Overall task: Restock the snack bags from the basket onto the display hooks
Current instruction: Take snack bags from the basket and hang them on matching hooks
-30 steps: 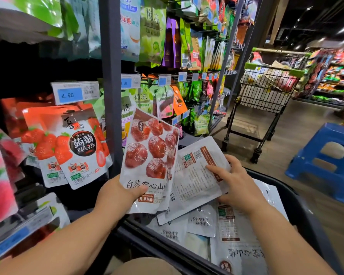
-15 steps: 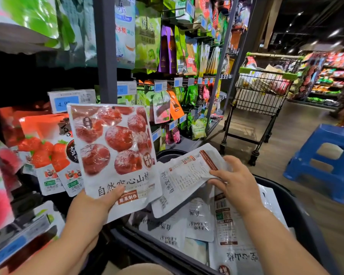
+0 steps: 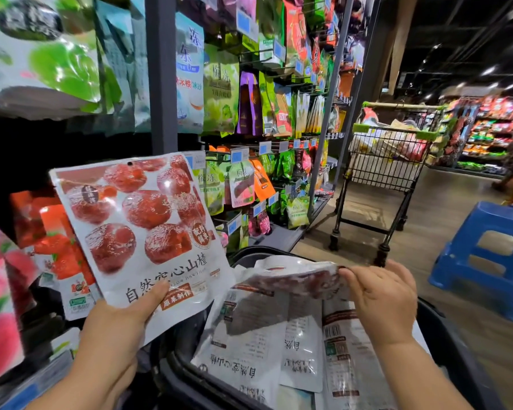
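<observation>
Two snack bags are held near the dark plastic basket (image 3: 439, 321). Up-left of it, a glossy white hawthorn-print bag (image 3: 137, 226) is pinched at its bottom by the left hand (image 3: 116, 329), hang-hole (image 3: 129, 163) uppermost, likely for hooking. Over it, a second white bag (image 3: 290, 279) is pinched endwise by the right hand (image 3: 379, 300).
</observation>
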A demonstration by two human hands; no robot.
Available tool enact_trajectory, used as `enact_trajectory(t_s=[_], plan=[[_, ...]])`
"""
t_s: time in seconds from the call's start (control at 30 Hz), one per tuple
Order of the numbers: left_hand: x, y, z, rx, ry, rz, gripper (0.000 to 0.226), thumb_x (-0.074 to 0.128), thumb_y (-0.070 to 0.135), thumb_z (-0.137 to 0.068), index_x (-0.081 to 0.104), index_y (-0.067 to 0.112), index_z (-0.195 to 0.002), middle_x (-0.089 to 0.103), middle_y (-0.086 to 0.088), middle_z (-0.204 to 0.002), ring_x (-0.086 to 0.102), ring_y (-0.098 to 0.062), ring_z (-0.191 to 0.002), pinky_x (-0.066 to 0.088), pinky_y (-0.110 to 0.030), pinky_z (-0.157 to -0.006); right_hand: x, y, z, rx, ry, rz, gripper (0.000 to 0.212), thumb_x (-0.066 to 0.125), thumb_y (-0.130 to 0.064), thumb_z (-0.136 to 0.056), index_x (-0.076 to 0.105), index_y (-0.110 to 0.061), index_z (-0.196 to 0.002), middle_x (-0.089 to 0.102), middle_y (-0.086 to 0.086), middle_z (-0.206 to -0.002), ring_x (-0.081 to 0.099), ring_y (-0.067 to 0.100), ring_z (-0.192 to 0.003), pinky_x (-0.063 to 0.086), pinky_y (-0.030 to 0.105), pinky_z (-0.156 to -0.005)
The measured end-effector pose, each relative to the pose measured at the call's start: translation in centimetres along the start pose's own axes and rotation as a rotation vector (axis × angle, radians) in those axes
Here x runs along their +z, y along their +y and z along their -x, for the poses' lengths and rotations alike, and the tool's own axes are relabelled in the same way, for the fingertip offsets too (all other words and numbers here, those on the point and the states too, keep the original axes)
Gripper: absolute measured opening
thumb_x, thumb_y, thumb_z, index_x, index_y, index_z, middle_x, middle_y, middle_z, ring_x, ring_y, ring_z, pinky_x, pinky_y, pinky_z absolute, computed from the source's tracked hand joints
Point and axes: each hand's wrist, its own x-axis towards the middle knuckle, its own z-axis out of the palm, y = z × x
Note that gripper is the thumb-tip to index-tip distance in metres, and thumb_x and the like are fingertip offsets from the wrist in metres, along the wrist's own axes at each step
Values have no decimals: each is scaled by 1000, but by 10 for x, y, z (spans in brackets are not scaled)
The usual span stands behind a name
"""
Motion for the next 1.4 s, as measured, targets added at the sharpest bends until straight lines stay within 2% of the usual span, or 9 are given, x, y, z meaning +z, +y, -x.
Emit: enact_trajectory(t_s=[0.2, 0.33, 0.43, 0.57, 0.67, 0.8, 0.97, 1.13, 1.4], plan=[[4, 8, -1, 50, -12, 57, 25, 72, 5, -84, 72, 19, -104, 76, 2, -102, 69, -21, -98, 45, -41, -102, -15, -3, -5, 186, -7, -119, 48, 43, -48, -96, 80, -19, -82, 68, -1, -59, 63, 24, -52, 43, 26, -48], [3, 11, 0, 81, -27, 16, 29, 81, 16, -76, 74, 27, -102, 75, 7, -107, 69, -22, -103, 43, -45, -105, -24, -9, -8, 329, -47, -240, 44, 48, -48, -92, 81, -19, -90, 71, -4, -66, 62, 20, -58, 41, 22, -50], [2, 9, 3, 65, 0, -60, 32, 89, 24, -67, 77, 31, -96, 76, 6, -103, 70, -26, -101, 45, -48, -104, -29, -13, -11, 606, -81, -501, 25, 62, -39, -93, 77, -21, -100, 67, -11, -72, 64, 21, -73, 43, 25, -54], [4, 3, 11, 25, 23, -93, 30, 82, 11, -77, 73, 3, -104, 74, -15, -90, 66, -45, -95, 47, -50, -101, -40, -24, -19, 918, -175, -852, 24, 61, -32, -96, 74, -13, -88, 66, 0, -64, 60, 25, -63, 46, 35, -50], [9, 2, 19, -23, -44, -109, 23, 81, 9, -77, 74, 20, -97, 78, 5, -91, 72, -25, -93, 52, -40, -91, -49, -39, -26, 1063, -256, -1014, 33, 56, -40, -99, 68, -13, -84, 66, 12, -73, 60, 28, -67, 44, 36, -58], [13, 12, 27, -27, -107, -95, 30, 82, 12, -78, 73, 20, -105, 77, 8, -93, 72, -17, -91, 52, -29, -76, -45, -61, -37, 1143, -340, -1188, 35, 54, -43, -99, 71, -12, -98, 75, 12, -88, 70, 34, -86, 56, 44, -78], [8, 34, 34, -2, -111, -79, 25, 81, 12, -78, 72, 21, -100, 77, 12, -86, 73, -6, -78, 51, -16, -64, -41, -90, -43, 1136, -436, -1324, 54, 58, -64, -88, 71, -17, -109, 73, 18, -108, 70, 41, -98, 49, 66, -93], [-10, 56, 41, 5, -85, -25, 35, 80, 8, -78, 72, 17, -111, 77, 2, -101, 72, -22, -97, 54, -41, -94, -50, -126, -59, 1147, -466, -1368, 45, 57, -54, -92, 75, -14, -105, 75, 14, -103, 71, 39, -96, 50, 65, -93], [-56, 96, 54, 86, 21, -8, 30, 82, 4, -74, 74, 13, -102, 77, -4, -98, 73, -27, -94, 53, -48, -96, -71, -177, -92, 894, -602, -1442, 39, 47, -41, -103, 74, -13, -98, 76, 12, -94, 71, 33, -88, 57, 42, -79]])
